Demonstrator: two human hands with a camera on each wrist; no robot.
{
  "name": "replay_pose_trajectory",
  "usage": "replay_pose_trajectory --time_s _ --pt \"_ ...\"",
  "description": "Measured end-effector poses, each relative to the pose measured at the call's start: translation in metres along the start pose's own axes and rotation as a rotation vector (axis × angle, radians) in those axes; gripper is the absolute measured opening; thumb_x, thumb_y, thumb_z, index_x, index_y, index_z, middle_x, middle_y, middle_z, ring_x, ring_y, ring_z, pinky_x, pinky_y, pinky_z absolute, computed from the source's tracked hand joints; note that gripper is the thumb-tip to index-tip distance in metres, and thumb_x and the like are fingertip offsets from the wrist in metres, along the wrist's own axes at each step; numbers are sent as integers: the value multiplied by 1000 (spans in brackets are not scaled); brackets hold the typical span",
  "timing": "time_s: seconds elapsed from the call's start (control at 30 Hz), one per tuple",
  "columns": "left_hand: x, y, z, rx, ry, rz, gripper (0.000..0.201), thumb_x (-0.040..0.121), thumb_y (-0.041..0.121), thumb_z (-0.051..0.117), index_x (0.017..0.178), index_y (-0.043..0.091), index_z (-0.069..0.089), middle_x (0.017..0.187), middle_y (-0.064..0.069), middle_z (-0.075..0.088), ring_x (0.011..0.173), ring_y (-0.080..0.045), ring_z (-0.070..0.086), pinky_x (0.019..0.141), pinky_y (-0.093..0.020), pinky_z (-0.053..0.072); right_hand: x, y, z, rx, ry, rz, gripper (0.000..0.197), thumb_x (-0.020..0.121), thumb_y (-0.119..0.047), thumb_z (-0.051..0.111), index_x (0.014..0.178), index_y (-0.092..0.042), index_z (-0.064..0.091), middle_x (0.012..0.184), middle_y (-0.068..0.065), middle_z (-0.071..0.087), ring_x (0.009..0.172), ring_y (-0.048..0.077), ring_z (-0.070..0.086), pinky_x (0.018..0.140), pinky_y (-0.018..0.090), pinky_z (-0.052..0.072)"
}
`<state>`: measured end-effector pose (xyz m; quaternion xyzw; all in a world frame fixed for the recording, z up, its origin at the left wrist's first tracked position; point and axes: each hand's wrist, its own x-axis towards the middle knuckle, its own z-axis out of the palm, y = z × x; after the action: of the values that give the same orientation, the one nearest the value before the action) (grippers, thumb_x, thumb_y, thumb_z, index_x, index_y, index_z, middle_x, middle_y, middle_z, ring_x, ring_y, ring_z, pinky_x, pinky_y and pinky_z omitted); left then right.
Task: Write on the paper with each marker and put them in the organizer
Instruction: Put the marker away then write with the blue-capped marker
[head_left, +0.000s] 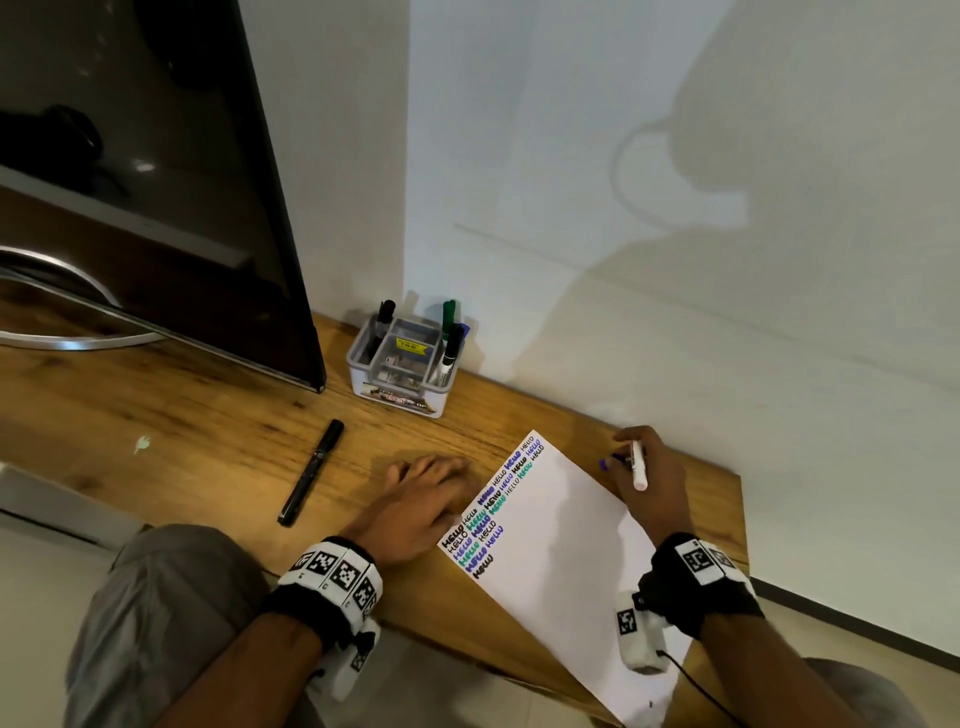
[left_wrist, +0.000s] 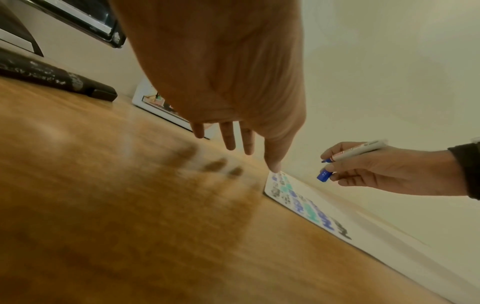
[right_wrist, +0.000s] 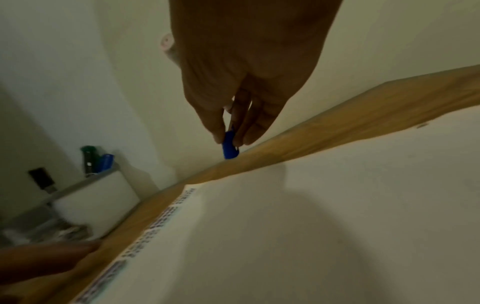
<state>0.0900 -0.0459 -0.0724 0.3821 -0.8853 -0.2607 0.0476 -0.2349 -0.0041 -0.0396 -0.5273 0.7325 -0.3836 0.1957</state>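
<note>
A white sheet of paper (head_left: 561, 545) with rows of "HELLO" in several colours lies on the wooden desk (head_left: 208, 426). My right hand (head_left: 641, 467) hovers over the paper's far corner, gripping an uncapped white marker (head_left: 638, 465) with a blue tip and also pinching its blue cap (left_wrist: 324, 175). My left hand (head_left: 426, 499) hangs with straight fingers just above the desk beside the paper's left edge, its thumb at the paper's corner (left_wrist: 275, 166). A black marker (head_left: 311, 478) lies on the desk to the left. The organizer (head_left: 402, 364) stands by the wall with several markers upright in it.
A dark monitor (head_left: 156, 182) on a curved metal stand fills the left back of the desk. A white wall runs close behind the organizer and the paper. The desk's front edge crosses under my wrists, with my grey-trousered knee (head_left: 166, 597) below it.
</note>
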Motion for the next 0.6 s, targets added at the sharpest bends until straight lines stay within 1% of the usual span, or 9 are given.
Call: replay_pose_trajectory --time_s 0.03,0.07,0.17,0.2,0.27,0.33,0.43,0.53,0.6 --pt "0 0 -1 -9 31 8 45 97 39 51 141 36 41 157 13 27 144 -14 20 108 -49 21 -5 -12 4 78 -28 -14 29 85 4 71 104 -14 61 82 6 74 78 4 71 70 18 52" --pt "1 2 -3 -24 60 14 46 97 41 51 141 36 40 153 13 33 141 -11 25 106 -45 22 -11 -25 9 163 -78 -39 29 85 6 71 106 -11 61 81 5 75 80 6 72 71 20 53" --pt "1 7 -9 -140 114 14 50 94 48 56 140 39 41 135 16 54 125 -4 44 101 -39 26 -36 -57 30 436 -254 -44 27 87 6 71 109 -6 60 91 13 74 86 22 73 74 31 58" --pt "0 8 -12 -193 122 15 50 92 51 58 138 39 44 127 17 59 119 -2 49 100 -37 28 -43 -65 38 499 -291 -28 26 87 4 73 108 -6 60 94 16 72 87 27 72 75 35 58" --pt "-1 11 -13 -247 157 30 44 89 57 58 128 39 53 113 20 64 107 3 54 97 -37 30 -52 -76 53 542 -301 -26 26 86 -1 76 107 -7 61 97 15 70 92 33 70 78 40 58" --pt "0 11 -14 -255 205 36 41 86 62 53 118 37 59 106 20 66 101 4 57 95 -37 32 -59 -84 64 518 -290 -60 27 85 -5 78 107 -10 63 101 7 70 95 31 69 82 43 58" --pt "3 10 -15 -270 253 17 47 83 64 44 107 30 65 101 17 70 95 0 61 91 -37 33 -65 -92 75 493 -300 -60 26 86 -8 78 108 -12 64 102 -1 70 93 23 71 82 37 58" --pt "3 7 -15 -289 304 2 35 82 60 53 95 29 63 93 18 69 89 0 61 86 -33 30 -64 -99 75 459 -307 -50 19 95 -16 68 114 -16 64 100 -2 72 95 19 71 85 34 56" --pt "3 6 -15 -304 326 -28 24 84 50 65 93 28 63 92 19 68 89 0 61 86 -31 27 -60 -104 69 520 -281 50 17 102 -24 58 116 -24 66 97 5 73 94 16 71 87 36 56"
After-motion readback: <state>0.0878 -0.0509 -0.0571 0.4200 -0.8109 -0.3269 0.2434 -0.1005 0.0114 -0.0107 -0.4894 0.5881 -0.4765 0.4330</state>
